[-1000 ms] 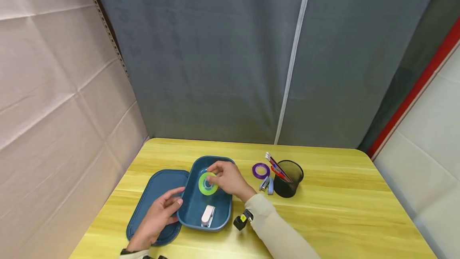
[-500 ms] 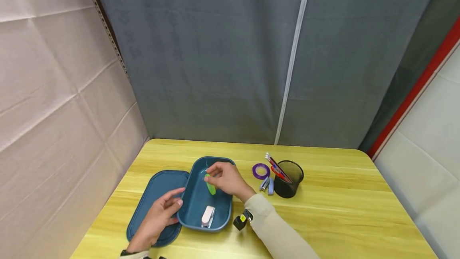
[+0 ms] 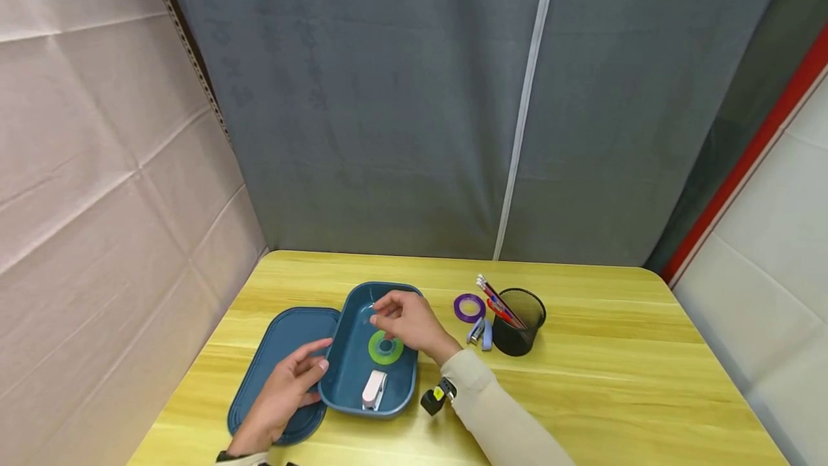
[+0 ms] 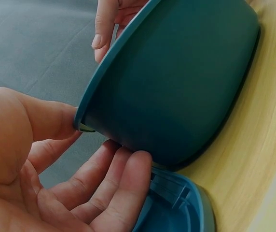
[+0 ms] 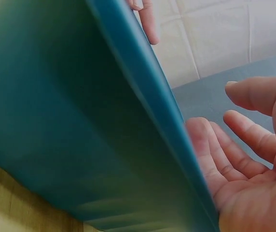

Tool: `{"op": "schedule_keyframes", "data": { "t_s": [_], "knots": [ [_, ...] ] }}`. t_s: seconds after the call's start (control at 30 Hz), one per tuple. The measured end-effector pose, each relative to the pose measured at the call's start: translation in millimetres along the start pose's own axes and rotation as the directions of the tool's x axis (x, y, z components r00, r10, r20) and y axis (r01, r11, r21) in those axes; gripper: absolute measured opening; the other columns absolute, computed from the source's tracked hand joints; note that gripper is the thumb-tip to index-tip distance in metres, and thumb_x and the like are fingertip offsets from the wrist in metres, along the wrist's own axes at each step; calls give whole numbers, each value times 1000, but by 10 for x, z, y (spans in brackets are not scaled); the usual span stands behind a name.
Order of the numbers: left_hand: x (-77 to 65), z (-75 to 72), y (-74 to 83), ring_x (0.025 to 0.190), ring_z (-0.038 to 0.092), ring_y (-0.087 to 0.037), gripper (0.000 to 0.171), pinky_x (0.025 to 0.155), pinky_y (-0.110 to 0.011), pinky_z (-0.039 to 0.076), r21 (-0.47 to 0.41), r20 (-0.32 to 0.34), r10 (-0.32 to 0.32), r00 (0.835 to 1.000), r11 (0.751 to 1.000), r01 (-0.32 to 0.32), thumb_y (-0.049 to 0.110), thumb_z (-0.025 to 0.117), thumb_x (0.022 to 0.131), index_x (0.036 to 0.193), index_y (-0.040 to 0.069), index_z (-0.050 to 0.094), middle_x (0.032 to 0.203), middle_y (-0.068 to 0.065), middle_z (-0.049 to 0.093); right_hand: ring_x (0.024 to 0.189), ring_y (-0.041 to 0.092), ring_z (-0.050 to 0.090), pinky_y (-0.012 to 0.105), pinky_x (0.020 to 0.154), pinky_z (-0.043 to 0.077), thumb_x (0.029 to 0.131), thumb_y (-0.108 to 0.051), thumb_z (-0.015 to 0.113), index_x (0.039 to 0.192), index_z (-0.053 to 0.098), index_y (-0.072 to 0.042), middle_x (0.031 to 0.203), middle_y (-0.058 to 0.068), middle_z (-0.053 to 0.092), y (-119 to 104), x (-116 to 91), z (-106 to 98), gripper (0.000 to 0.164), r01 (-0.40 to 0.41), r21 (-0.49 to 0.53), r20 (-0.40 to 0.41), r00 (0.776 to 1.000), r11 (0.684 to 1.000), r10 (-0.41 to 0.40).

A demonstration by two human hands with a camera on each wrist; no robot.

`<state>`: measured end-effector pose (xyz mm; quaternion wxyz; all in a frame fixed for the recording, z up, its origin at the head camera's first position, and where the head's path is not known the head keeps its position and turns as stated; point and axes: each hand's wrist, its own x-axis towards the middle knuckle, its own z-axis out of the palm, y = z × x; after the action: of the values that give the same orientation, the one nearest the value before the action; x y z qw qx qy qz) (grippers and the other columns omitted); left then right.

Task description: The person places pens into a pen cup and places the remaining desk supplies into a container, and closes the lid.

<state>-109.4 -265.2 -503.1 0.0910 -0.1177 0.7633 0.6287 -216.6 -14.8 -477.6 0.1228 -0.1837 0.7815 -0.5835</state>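
My left hand [image 3: 284, 387] holds the left side of a deep blue plastic box [image 3: 349, 380], thumb at the rim and fingers against the outer wall in the left wrist view. My right hand [image 3: 410, 322] hovers over the box interior, thumb and fingers apart with nothing between them; its loosely bent fingers [image 5: 239, 154] show beyond the rim in the right wrist view. A green roll of tape [image 3: 377, 357] lies flat on the box floor just below that hand. Nearer me in the box sits a pale pink stapler [image 3: 374, 388].
The blue lid [image 3: 272, 358] lies on the wooden table [image 3: 595, 365], left of and partly under the box's edge. To the right are a purple roll of tape [image 3: 463, 315], a lilac stapler [image 3: 486, 336] and a black mesh cup [image 3: 514, 342] with pencils and a red pen.
The green tape roll has gone from my right fingers, tilting edge-on and then dropping flat onto the box floor. My left hand has stayed at the box.
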Motion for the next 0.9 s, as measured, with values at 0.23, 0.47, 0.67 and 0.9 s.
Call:
{"op": "schedule_keyframes", "data": {
  "t_s": [0.23, 0.47, 0.67, 0.9],
  "knots": [
    [-4, 0, -11, 111, 69, -27, 46, 84, -47, 63, -1, 0, -4, 1000, 1000, 4, 20, 62, 108, 154, 17, 55, 130, -16, 68, 80, 18, 71, 42, 77, 66, 96, -25, 80, 112, 74, -13, 99, 3, 73, 4, -11, -1, 21, -2, -23, -13, 1000, 1000, 2],
    [17, 1, -10, 110, 69, -25, 46, 82, -48, 63, 2, -2, 10, 1000, 1000, -10, 22, 63, 107, 153, 18, 56, 130, -15, 68, 83, 15, 70, 30, 74, 63, 96, -28, 80, 111, 74, -18, 100, -1, 73, -4, -23, -50, 19, -3, -51, -41, 999, 999, 1],
    [20, -3, -10, 110, 69, -25, 46, 82, -47, 63, 3, -9, 6, 1000, 1000, -6, 20, 64, 107, 152, 18, 57, 129, -15, 68, 88, 16, 69, 29, 77, 63, 97, -28, 79, 115, 75, -13, 103, 1, 74, -4, -62, -146, 24, 21, -70, -73, 997, 997, -26],
    [17, -2, -15, 110, 68, -25, 46, 82, -48, 63, 6, -8, 0, 1000, 1000, 0, 22, 64, 107, 152, 19, 57, 130, -15, 68, 90, 17, 68, 29, 79, 62, 96, -27, 79, 115, 75, -13, 104, 3, 74, -5, -147, -300, 24, 8, -37, -102, 995, 999, -12]
  ]
}}
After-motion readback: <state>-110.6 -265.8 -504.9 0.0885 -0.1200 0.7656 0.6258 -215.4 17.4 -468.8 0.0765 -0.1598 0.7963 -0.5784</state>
